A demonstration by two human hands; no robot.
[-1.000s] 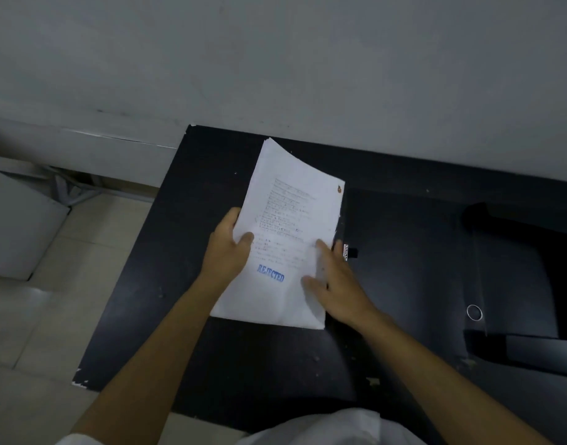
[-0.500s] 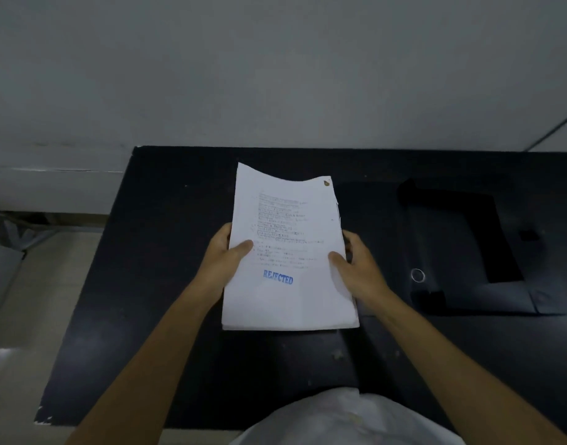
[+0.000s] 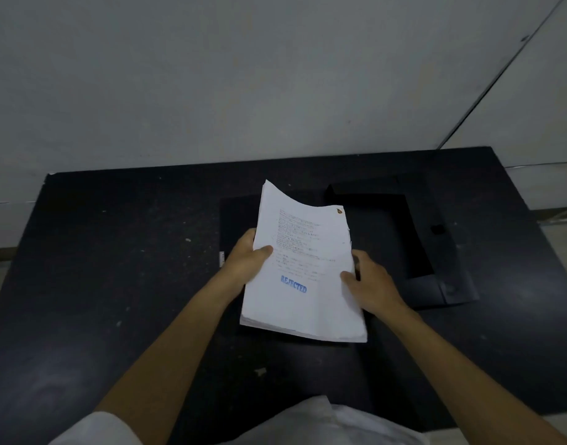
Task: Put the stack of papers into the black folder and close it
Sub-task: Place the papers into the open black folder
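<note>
A thick stack of white papers [image 3: 303, 271], its top sheet printed and stamped "REJECTED" in blue, is held tilted above the black table [image 3: 115, 268]. My left hand [image 3: 246, 261] grips its left edge with the thumb on top. My right hand [image 3: 373, 284] grips its right edge. The black folder [image 3: 420, 248] lies open on the table. Its box half with raised walls is to the right of the stack, and its flat half [image 3: 234, 226] lies under and left of the stack. The far end of the stack curls upward.
A grey wall [image 3: 275, 75] rises directly behind the table. Pale floor [image 3: 558, 203] shows past the table's right and left ends. Small light specks dot the tabletop. My white shirt [image 3: 323, 425] fills the bottom edge.
The view has swung right, bringing the open folder fully into sight. My right hand has shifted from lying on the sheet to gripping its right edge, and the stack now sits over the folder.
</note>
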